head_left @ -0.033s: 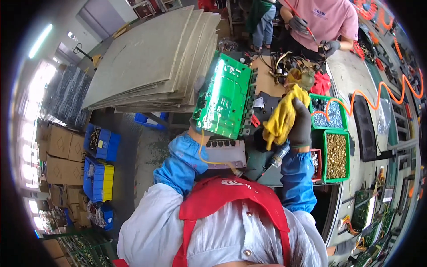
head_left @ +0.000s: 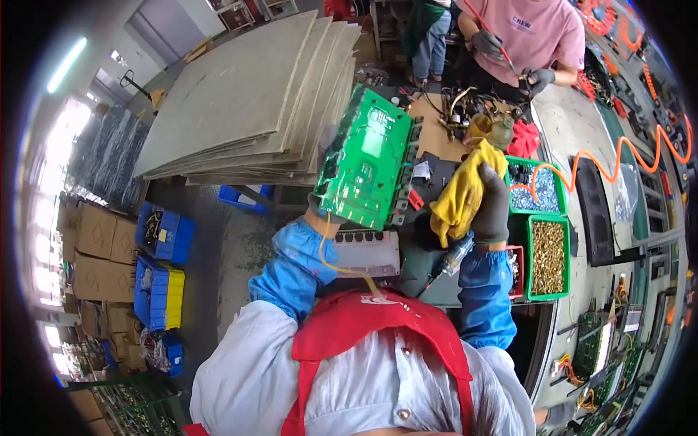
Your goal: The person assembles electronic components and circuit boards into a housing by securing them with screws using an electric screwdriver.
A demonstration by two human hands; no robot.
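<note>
In my left hand (head_left: 328, 138), grey-gloved and mostly hidden behind the board's left edge, a large green circuit board (head_left: 368, 160) is held up, tilted toward me. A row of metal tabs runs along its right side. From its lower left corner hangs a thin yellow wire (head_left: 329, 261). My right hand (head_left: 492, 207), also gloved, is closed on a crumpled yellow cloth (head_left: 465, 189), a little to the right of the board and apart from it. Just below that hand lies an electric screwdriver (head_left: 456, 256). Beneath the board sits a flat grey metal panel (head_left: 368, 254).
Green bins of silvery screws (head_left: 536, 195) and brass-coloured screws (head_left: 547, 258) stand at right, beside a small red bin (head_left: 515, 272). A stack of large grey sheets (head_left: 225, 94) rises at left. Across the bench a co-worker (head_left: 520, 43) holds a red tool. An orange coiled hose (head_left: 618, 174) hangs at right.
The board has tipped slightly, its lower edge a little lower and the bright glare on it smaller. The yellow wire has swung a bit. My right hand and the cloth stay nearly still.
</note>
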